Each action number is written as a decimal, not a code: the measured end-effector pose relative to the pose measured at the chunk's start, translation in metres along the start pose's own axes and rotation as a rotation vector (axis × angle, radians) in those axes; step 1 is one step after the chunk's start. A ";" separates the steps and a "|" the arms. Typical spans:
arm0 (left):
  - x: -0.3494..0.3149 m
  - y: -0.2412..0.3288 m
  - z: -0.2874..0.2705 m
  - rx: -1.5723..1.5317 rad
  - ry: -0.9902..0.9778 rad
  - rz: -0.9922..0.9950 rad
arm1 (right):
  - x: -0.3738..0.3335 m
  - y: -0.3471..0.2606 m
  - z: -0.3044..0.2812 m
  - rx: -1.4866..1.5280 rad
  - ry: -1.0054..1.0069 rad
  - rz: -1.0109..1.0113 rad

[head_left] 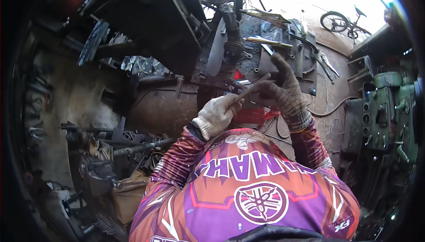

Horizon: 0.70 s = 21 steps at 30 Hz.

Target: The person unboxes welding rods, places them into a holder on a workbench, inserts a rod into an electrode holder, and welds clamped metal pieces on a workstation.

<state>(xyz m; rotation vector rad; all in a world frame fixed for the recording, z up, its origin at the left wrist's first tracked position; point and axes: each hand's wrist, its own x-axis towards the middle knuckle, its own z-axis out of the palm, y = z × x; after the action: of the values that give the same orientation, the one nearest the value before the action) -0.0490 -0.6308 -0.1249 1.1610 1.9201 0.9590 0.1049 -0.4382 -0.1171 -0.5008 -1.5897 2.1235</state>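
My left hand (220, 114), in a pale knitted glove, is closed around one end of a narrow, flat metal bar (251, 88). The bar slants up to the right, its other end reaching close to my right hand (285, 92). That hand wears a darker, grimy glove; its fingers are apart and the index finger points upward. Whether the right fingers touch the bar, I cannot tell. Beyond both hands lies a dark metal workbench (310, 82), with a long, blade-shaped metal plate (217, 49) on its left part.
Splintered wood (268, 17), a light strip (268, 42) and long-handled tongs (326, 67) lie on the bench. Something red (248, 116) sits below my hands. A green machine (389, 113) stands at right, a bicycle (347, 23) outside. Metal parts (137, 146) clutter the left floor.
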 end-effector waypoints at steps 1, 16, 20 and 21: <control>0.007 0.003 0.004 0.008 -0.012 0.005 | -0.002 -0.009 -0.003 0.008 0.063 -0.002; 0.063 0.032 0.049 -0.562 -0.112 -0.046 | 0.021 -0.017 -0.049 -0.014 -0.046 -0.076; 0.063 0.025 0.053 -0.737 0.051 0.033 | 0.036 -0.031 -0.045 0.115 0.018 -0.046; 0.061 0.026 0.047 -0.735 0.061 0.033 | 0.040 -0.038 -0.044 0.116 0.007 -0.047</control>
<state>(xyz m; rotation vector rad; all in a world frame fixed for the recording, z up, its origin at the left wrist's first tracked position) -0.0219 -0.5553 -0.1369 0.7266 1.3821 1.5525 0.0991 -0.3721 -0.0941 -0.4286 -1.4500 2.1613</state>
